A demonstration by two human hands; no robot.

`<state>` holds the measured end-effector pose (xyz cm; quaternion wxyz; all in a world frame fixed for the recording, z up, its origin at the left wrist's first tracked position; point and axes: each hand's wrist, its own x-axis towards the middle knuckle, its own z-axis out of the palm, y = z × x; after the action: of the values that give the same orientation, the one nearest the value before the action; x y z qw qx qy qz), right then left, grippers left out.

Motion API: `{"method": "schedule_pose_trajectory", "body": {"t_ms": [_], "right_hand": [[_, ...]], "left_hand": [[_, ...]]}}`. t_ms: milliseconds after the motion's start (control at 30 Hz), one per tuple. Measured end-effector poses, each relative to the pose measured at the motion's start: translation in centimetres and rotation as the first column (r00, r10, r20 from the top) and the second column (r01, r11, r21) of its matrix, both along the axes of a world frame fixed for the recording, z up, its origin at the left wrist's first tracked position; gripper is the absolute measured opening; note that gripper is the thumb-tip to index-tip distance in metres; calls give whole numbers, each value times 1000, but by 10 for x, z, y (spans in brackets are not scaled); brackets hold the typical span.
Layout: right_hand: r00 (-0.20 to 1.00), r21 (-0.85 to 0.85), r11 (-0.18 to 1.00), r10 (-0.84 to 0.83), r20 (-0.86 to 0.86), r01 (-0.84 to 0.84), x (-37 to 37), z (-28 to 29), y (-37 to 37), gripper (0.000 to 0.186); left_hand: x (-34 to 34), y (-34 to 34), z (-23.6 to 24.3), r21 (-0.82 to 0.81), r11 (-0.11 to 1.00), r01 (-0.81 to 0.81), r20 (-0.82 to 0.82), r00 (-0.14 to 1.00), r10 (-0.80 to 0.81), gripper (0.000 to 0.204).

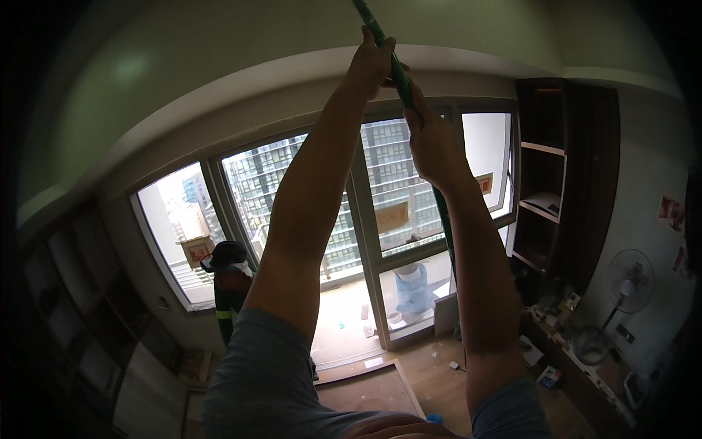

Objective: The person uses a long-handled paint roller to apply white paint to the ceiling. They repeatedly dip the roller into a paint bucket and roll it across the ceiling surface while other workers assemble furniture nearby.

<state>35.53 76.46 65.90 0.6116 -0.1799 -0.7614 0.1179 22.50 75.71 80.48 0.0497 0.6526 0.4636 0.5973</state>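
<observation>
Both my arms reach up in front of the windows. A long green pole [400,80] slants through my hands, and its top end runs out of view above. Wrapped round its upper part is my left hand [373,64]. Lower down, my right hand [433,146] grips the same pole, fingers closed. Below that hand the pole [444,212] continues down beside my right forearm, which hides part of it. What the top of the pole touches cannot be seen.
Tall glass doors [402,252] stand ahead. At left is a person in a dark cap [229,253]. Dark shelving [541,175] and a standing fan [629,282] are at right, near a cluttered low counter [585,373]. A framed panel [373,391] lies on the floor.
</observation>
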Motion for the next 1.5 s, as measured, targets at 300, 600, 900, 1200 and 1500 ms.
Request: {"method": "schedule_pose_trajectory", "body": {"t_ms": [300, 600, 900, 1200, 1500], "right_hand": [[1000, 5, 1000, 4, 1, -4, -1, 23, 2, 51], [994, -188, 978, 95, 49, -84, 29, -113, -13, 53], [965, -458, 888, 153, 211, -41, 125, -293, -89, 59], [954, -522, 853, 143, 263, 16, 182, -415, -131, 60], [961, -598, 797, 226, 158, -89, 169, -393, -137, 59]], "left_hand": [[-7, 18, 32, 76, 997, 7, 16, 1000, -8, 77], [-27, 46, 8, 99, 995, -29, 141, 990, 15, 71], [-42, 29, -98, -12, 995, 95, 219, 972, -90, 44], [-3, -16, -218, -227, 967, 121, 295, 954, -50, 47], [-4, -4, -200, -217, 969, 118, 257, 965, -60, 51]]}}
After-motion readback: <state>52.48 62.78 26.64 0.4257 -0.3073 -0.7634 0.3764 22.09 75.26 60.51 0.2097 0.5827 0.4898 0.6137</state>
